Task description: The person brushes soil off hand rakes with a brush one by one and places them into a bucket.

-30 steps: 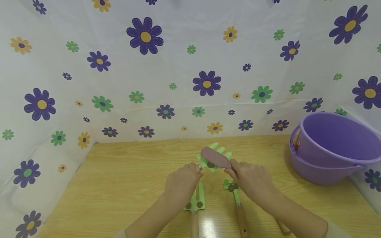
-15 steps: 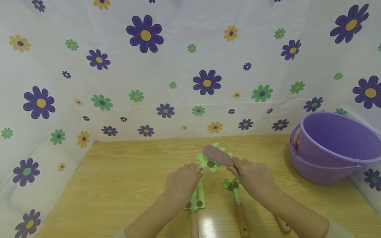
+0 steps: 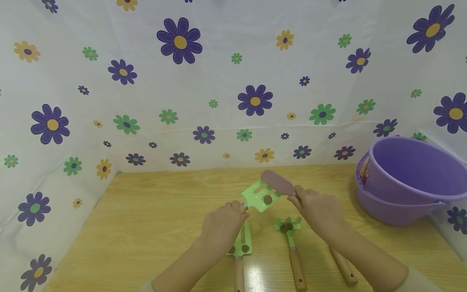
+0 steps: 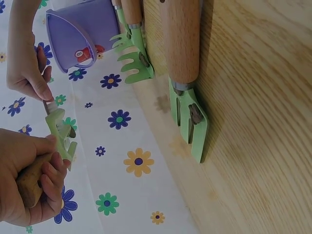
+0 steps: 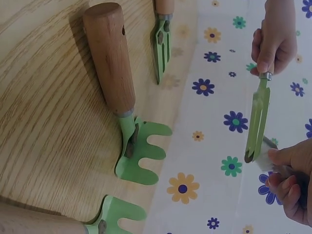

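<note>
Left hand (image 3: pixel 222 223): fingers curled round the green fork (image 3: pixel 254 199), lower centre of the head view. Right hand (image 3: pixel 321 209): fingers gripping a flat mauve tool (image 3: pixel 278 183) at its far end; contact unclear. Risk: uneven pressure could twist the fork, dropping the brown clump (image 3: pixel 268 199).

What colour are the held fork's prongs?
Light green; the fork shows best in the head view.

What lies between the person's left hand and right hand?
In the head view, the held green fork, extending from the left hand, and the mauve flat tool, extending from the right hand, overlap there; contact is unclear.
</note>
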Motion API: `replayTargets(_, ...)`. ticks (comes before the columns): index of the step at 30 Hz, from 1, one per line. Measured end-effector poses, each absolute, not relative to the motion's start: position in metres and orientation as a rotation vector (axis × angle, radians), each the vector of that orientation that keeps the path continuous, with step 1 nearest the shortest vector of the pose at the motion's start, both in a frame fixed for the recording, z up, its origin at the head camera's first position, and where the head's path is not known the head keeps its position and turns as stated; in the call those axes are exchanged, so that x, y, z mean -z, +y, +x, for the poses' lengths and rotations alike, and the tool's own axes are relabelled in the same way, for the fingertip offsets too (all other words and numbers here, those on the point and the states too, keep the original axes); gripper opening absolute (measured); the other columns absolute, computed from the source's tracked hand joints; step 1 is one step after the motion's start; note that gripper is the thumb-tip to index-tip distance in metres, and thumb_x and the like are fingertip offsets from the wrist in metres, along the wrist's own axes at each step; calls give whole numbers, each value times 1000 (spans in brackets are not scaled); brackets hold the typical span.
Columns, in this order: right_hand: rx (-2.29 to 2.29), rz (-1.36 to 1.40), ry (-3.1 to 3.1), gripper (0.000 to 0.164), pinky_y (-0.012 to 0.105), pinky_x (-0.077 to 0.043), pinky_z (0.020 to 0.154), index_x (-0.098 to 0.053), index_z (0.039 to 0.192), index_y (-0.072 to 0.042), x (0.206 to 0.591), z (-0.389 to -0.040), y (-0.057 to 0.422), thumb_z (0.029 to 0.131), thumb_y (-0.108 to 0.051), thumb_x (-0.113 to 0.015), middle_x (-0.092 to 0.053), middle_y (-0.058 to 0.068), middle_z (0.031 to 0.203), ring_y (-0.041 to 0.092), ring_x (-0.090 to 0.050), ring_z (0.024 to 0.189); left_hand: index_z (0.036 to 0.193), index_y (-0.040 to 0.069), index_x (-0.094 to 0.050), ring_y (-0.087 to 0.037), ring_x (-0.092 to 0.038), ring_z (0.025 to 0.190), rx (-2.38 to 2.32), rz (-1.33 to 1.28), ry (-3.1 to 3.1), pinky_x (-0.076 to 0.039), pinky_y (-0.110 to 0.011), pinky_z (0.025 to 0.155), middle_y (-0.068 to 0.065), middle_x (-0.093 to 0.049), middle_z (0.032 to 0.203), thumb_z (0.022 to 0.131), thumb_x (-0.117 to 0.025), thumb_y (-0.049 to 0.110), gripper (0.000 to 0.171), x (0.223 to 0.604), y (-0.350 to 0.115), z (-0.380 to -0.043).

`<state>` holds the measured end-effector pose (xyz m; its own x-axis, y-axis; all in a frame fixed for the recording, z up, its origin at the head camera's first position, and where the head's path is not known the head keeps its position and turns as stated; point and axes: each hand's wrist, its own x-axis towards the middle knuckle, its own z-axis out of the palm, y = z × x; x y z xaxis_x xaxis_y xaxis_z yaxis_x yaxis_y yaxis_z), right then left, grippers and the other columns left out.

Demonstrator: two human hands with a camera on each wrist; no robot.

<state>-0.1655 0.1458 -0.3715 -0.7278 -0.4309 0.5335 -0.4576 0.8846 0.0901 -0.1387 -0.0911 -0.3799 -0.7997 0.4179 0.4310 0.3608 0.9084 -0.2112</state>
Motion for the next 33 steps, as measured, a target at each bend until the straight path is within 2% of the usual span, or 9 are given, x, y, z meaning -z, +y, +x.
replayTargets(2,-68,637,-2497,72,15,-23,31,-66,90,-2,371,-167,147,96,-51,-13,-58,5,54,7,-33,35,68,9,-50,-4,-27,43,-162,-560,-2590,-26,-13,31,4,-38,52,87,-65,38,38,380,-92,-139)
replayTargets(3,-75,639,-2497,69,15,-24,31,-65,89,-1,370,-168,147,97,-50,-17,-57,5,53,7,-33,35,68,9,-50,-4,-27,42,-165,-558,-2592,-27,-13,31,4,-38,53,87,-65,38,38,379,-92,-139)
replayTargets(5,-82,631,-2506,73,16,-25,31,-65,87,0,370,-169,148,95,-50,-12,-56,5,52,8,-33,35,68,9,-50,-4,-28,43,-157,-558,-2597,-28,-14,30,4,-38,53,87,-65,38,38,379,-93,-139)
replayTargets(10,-142,593,-2557,74,17,-27,32,-64,86,1,366,-170,151,93,-52,-12,-50,2,50,9,-34,38,68,8,-50,-4,-25,43,-142,-556,-2615,-26,-12,30,4,-38,53,88,-64,37,37,378,-94,-137)
replayTargets(14,-166,579,-2578,49,18,-27,33,-61,82,-1,363,-170,151,97,-44,-42,-46,0,49,10,-35,38,68,8,-50,-4,-24,42,-145,-548,-2621,-23,-12,31,4,-37,52,89,-63,37,38,377,-95,-137)
replayTargets(16,-176,572,-2576,34,19,-26,33,-59,79,-2,362,-171,151,93,-34,-58,-44,-1,49,10,-34,39,69,8,-50,-4,-25,42,-141,-542,-2622,-24,-12,31,4,-38,52,88,-63,37,38,378,-95,-138)
replayTargets(18,-176,568,-2572,28,19,-25,34,-57,76,-4,361,-170,151,88,-27,-66,-41,-1,48,10,-33,39,69,8,-51,-4,-25,42,-157,-537,-2614,-26,-12,30,4,-39,52,88,-63,38,38,378,-95,-138)
replayTargets(27,-196,592,-2569,27,17,-20,34,-54,72,-9,352,-162,145,87,-27,-67,-34,-6,46,7,-28,37,67,9,-49,-3,-20,42,-187,-531,-2586,-21,-11,31,5,-35,52,88,-64,40,40,380,-95,-138)
replayTargets(33,-201,639,-2531,23,16,-21,33,-58,77,-7,345,-153,138,86,-26,-68,-38,-6,46,5,-28,37,65,10,-48,-3,-17,43,-251,-557,-2559,-17,-11,31,6,-30,52,89,-62,40,40,379,-95,-137)
